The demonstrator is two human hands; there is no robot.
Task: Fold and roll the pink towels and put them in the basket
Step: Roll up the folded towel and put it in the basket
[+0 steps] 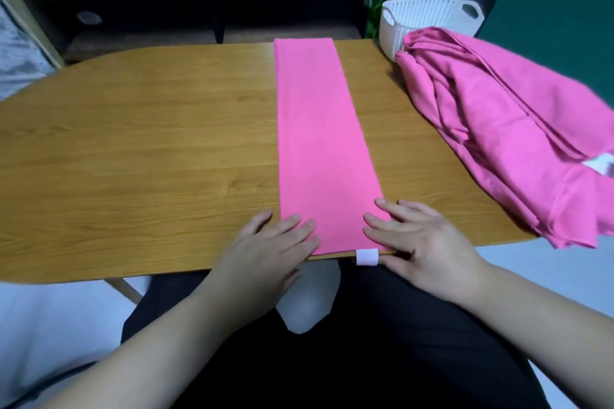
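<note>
A pink towel (319,129), folded into a long narrow strip, lies flat down the middle of the wooden table (149,143), reaching from the far edge to the near edge. A white tag (366,257) hangs from its near end. My left hand (275,249) rests flat with straight fingers on the strip's near left corner. My right hand (418,242) lies flat on the near right corner. A white plastic basket (428,18) stands at the far right corner of the table.
A heap of crumpled pink towels (505,129) covers the table's right side, leaning against the basket and spilling over the right edge. Dark shelving (212,10) stands behind the table. My lap in dark trousers is below the near edge.
</note>
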